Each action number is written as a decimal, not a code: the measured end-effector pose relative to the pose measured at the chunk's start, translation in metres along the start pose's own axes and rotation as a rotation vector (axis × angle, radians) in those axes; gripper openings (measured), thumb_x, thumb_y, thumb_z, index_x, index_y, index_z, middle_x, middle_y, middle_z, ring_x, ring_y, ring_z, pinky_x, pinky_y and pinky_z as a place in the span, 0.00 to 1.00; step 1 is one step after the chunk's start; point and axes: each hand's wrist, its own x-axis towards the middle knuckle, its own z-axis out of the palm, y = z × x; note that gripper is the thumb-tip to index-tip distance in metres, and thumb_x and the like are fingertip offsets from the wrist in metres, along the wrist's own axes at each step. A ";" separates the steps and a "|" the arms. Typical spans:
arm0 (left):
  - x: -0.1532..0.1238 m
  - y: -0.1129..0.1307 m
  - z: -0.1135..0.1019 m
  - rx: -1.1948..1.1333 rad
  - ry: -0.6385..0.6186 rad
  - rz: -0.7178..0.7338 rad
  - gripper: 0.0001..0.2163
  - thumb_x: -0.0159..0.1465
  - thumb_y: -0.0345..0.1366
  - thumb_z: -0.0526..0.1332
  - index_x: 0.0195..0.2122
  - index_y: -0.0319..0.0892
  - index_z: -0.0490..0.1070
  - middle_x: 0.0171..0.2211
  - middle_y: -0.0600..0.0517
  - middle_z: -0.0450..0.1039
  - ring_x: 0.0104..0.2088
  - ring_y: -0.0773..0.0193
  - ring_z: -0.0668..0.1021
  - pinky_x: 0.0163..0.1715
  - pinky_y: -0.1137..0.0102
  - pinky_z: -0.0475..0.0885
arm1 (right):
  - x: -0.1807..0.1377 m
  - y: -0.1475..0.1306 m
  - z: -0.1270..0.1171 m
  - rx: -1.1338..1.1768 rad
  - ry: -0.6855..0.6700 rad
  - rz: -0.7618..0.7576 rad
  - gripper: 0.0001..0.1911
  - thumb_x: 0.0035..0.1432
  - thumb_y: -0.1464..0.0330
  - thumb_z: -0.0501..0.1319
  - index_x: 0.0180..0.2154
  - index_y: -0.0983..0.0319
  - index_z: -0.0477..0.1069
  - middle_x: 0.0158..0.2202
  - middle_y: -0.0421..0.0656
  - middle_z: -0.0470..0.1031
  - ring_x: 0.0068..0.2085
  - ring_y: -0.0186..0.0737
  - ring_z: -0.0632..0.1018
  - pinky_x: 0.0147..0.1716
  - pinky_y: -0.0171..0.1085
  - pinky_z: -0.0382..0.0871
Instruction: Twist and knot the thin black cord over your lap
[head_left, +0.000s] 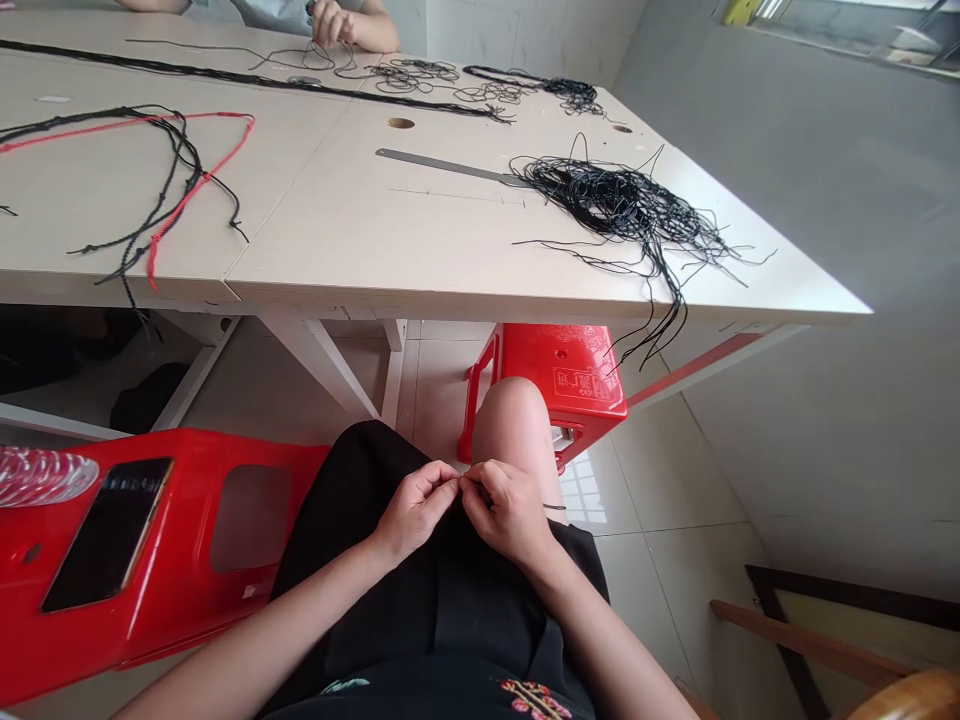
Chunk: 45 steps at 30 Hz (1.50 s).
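Above my lap, my left hand [420, 503] and my right hand [506, 508] meet fingertip to fingertip, each closed in a pinch. A short end of thin black cord [555, 507] sticks out past the right hand's outer side; the rest of it is hidden by that hand and lost against my black clothing. What sits between the fingertips is too small to make out. On the table in front lies a tangled heap of black cords [611, 195], with strands hanging over the edge. A steel ruler [450, 165] reaches under the heap.
The pale table [315, 240] has its front edge beyond my knees. Black braided cords [184, 150] and a red cord [217, 115] lie left. Across it, another person's hand [332, 22] handles black cord. A phone [109, 535] rests on a red stool [187, 500]; another red stool [577, 385] stands under the table.
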 end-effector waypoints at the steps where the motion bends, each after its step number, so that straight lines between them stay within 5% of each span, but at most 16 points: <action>1: 0.000 0.000 0.000 0.007 0.002 -0.003 0.09 0.60 0.39 0.55 0.29 0.40 0.68 0.21 0.57 0.62 0.23 0.70 0.63 0.24 0.74 0.60 | 0.000 0.000 0.000 0.000 0.001 -0.005 0.08 0.58 0.71 0.52 0.27 0.61 0.65 0.22 0.39 0.69 0.23 0.32 0.69 0.24 0.32 0.61; 11: -0.005 0.014 -0.009 0.161 -0.009 0.107 0.08 0.60 0.38 0.57 0.32 0.41 0.72 0.29 0.53 0.73 0.32 0.65 0.73 0.35 0.71 0.68 | -0.001 0.002 -0.001 0.051 0.040 0.011 0.08 0.59 0.69 0.53 0.28 0.61 0.66 0.24 0.41 0.72 0.25 0.33 0.71 0.25 0.32 0.64; 23: -0.010 0.013 -0.008 0.249 -0.003 0.149 0.08 0.61 0.38 0.56 0.32 0.42 0.72 0.29 0.52 0.74 0.31 0.65 0.74 0.34 0.71 0.69 | -0.001 0.003 0.000 0.063 0.006 -0.001 0.07 0.58 0.70 0.54 0.28 0.61 0.66 0.24 0.41 0.72 0.25 0.33 0.72 0.26 0.32 0.65; 27: -0.016 0.006 -0.015 0.350 0.072 0.190 0.08 0.61 0.37 0.56 0.36 0.42 0.72 0.34 0.49 0.74 0.36 0.62 0.75 0.41 0.68 0.70 | -0.004 0.005 -0.002 0.068 0.000 -0.022 0.06 0.58 0.70 0.54 0.29 0.62 0.67 0.25 0.41 0.73 0.25 0.34 0.72 0.25 0.32 0.65; 31: -0.036 -0.023 -0.065 0.696 0.368 0.214 0.15 0.58 0.34 0.57 0.48 0.42 0.68 0.49 0.44 0.68 0.52 0.57 0.69 0.54 0.61 0.62 | -0.009 0.009 -0.004 0.074 0.008 -0.052 0.06 0.58 0.69 0.55 0.30 0.62 0.67 0.23 0.40 0.72 0.23 0.33 0.72 0.24 0.32 0.66; 37: -0.113 -0.072 -0.204 1.050 1.014 -0.312 0.28 0.55 0.39 0.60 0.56 0.35 0.58 0.59 0.37 0.55 0.61 0.48 0.57 0.59 0.58 0.53 | -0.014 0.012 -0.001 -0.006 0.012 -0.093 0.08 0.58 0.65 0.57 0.29 0.61 0.68 0.21 0.40 0.72 0.20 0.33 0.72 0.21 0.31 0.64; 40: -0.131 -0.083 -0.253 0.976 0.995 -0.657 0.36 0.50 0.45 0.64 0.58 0.36 0.54 0.58 0.36 0.57 0.60 0.44 0.57 0.56 0.56 0.56 | -0.016 0.009 0.000 -0.020 0.000 -0.097 0.08 0.58 0.64 0.57 0.29 0.61 0.68 0.22 0.40 0.72 0.21 0.33 0.72 0.21 0.32 0.65; 45: -0.125 -0.091 -0.281 0.906 0.955 -0.763 0.37 0.46 0.47 0.66 0.54 0.36 0.58 0.50 0.35 0.66 0.55 0.40 0.63 0.48 0.55 0.63 | -0.016 0.006 0.002 -0.038 -0.007 -0.086 0.09 0.58 0.65 0.56 0.29 0.61 0.69 0.22 0.40 0.73 0.21 0.33 0.72 0.21 0.32 0.65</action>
